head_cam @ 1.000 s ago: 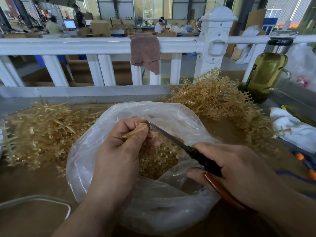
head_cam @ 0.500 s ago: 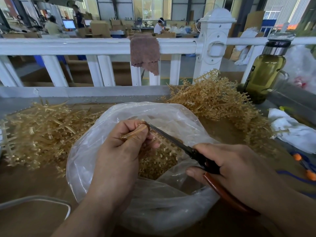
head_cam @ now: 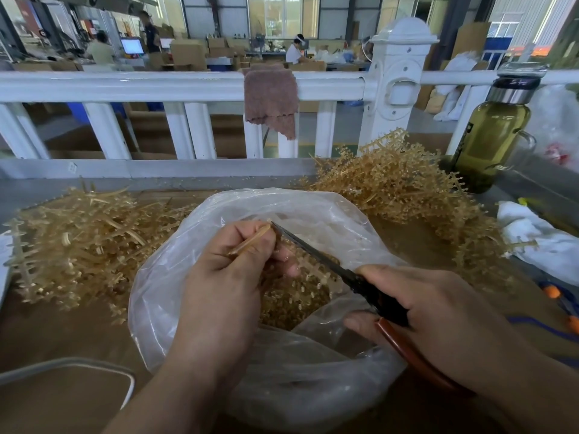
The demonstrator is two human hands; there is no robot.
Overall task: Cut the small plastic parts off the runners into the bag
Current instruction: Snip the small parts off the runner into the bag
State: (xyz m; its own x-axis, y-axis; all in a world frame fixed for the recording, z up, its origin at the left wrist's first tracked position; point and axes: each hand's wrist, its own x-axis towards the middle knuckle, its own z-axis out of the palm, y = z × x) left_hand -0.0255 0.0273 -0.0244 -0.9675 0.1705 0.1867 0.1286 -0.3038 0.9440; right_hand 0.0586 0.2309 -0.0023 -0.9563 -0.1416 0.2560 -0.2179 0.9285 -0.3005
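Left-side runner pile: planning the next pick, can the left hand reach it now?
Likely yes, once freed: the left hand grips a runner over the bag, and nothing stands between it and the pile.

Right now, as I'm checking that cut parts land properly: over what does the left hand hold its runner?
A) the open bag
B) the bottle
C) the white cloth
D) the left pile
A: the left hand pinches the runner above the open mouth of the bag, with the scissors at its tip and cut parts heaped below.
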